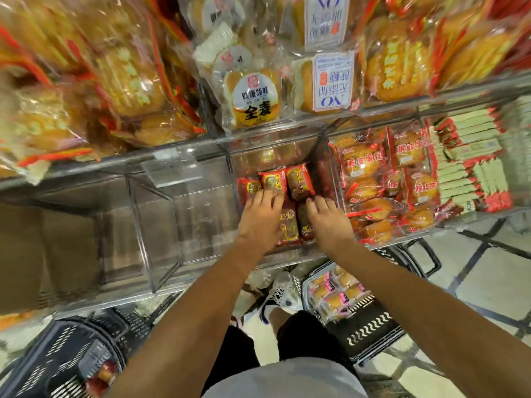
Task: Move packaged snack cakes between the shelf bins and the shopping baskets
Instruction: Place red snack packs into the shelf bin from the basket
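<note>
Both hands reach into a clear acrylic shelf bin that holds several red-wrapped snack cakes. My left hand lies palm down on the cakes at the bin's left side, fingertips touching a red pack. My right hand rests on the cakes at the right side, fingers curled over a pack. Whether either hand grips a pack cannot be told. A black basket on the floor at the right holds pink-labelled cakes. A dark basket at the lower left holds a red pack.
An empty clear bin stands left of the one I reach into. The bin to the right holds red-and-yellow egg cakes, then green-and-red bars. The upper shelf carries bagged breads. My legs and a shoe stand between the baskets.
</note>
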